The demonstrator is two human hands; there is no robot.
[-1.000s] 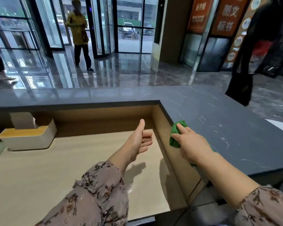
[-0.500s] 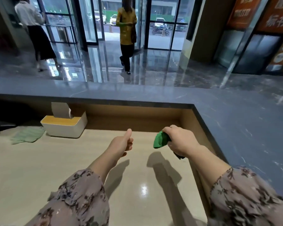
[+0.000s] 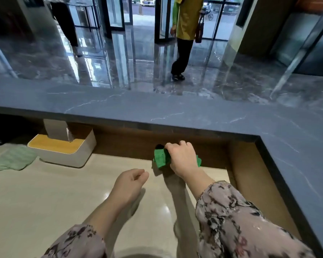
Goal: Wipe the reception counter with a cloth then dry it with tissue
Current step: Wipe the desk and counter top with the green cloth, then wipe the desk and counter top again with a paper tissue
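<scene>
Cloth (image 3: pixel 160 158) bunched in right hand (image 3: pixel 183 160), poking out either side of grip.

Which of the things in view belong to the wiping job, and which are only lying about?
For the job: bright green cloth in the right hand; dark grey marble counter; white tissue box with wooden lid.
Lying about: pale green cloth left of the box.

glossy beige desk surface (image 3: pixel 45 202), matt veined grey stone counter (image 3: pixel 194 110), nubby green cloth (image 3: pixel 161 158), wood-topped white plastic tissue box (image 3: pixel 63 151)
</scene>
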